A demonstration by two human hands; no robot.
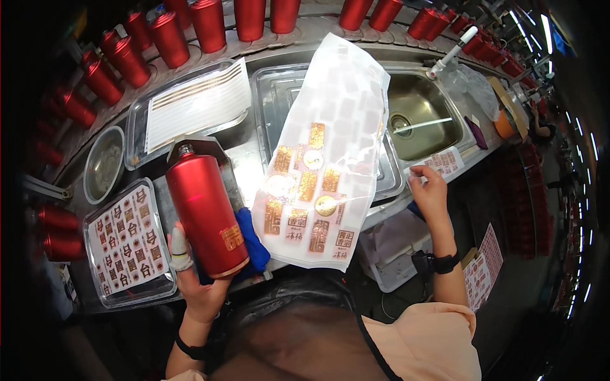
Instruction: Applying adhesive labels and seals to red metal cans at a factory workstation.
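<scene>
My left hand [202, 289] is at the lower end of a red metallic bottle [200, 203], its fingers around the base and one wrapped in white tape. The bottle leans, neck away from me, with a small gold label low on its side. To its right a large translucent sheet [343, 101] bears gold and brown stickers on its near half. My right hand [430, 189] is raised beside the sink's front edge, thumb and fingertips pinched together; what they hold, if anything, is too small to make out. Just beyond it lies a small sticker sheet [445, 162].
A sticker sheet lies in a left metal tray [175, 293]; striped sheets lie in another tray [131, 149]. Near them are a metal bowl [89, 184], a blue cloth [257, 244] and a sink [406, 95] with a white tap [452, 54]. Red bottles [208, 28] line a conveyor behind.
</scene>
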